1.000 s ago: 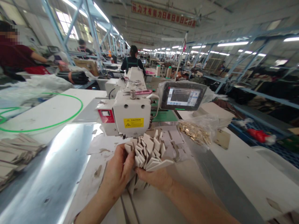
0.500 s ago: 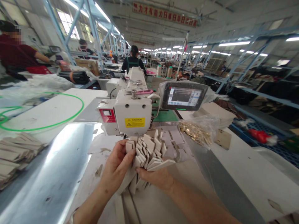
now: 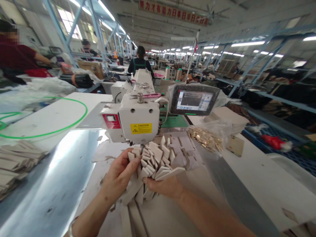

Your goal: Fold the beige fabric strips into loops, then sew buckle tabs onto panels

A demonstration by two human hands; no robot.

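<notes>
A loose bundle of beige strips [image 3: 155, 158], their ends fanned at different angles, is held between both hands in front of the sewing machine head [image 3: 139, 115]. On the bundle's left side, my left hand [image 3: 120, 176] grips strips between thumb and fingers. My right hand [image 3: 165, 187] is wrapped under the lower right of the bundle, its thumb pressed on the strips and its other fingers hidden. Lower parts of the strips hang below the hands, over a beige sheet [image 3: 182, 214] on the table.
More strips [image 3: 17, 161] are piled at the far left, near a green hoop [image 3: 85, 115]. Right of the machine are a screen [image 3: 195, 100] and a clear bag of gold-coloured metal parts [image 3: 207, 136]. People sit at other workplaces beyond.
My left hand has shifted slightly left with some strips, and the upper left of the bundle is spread a little wider. My right hand keeps its hold.
</notes>
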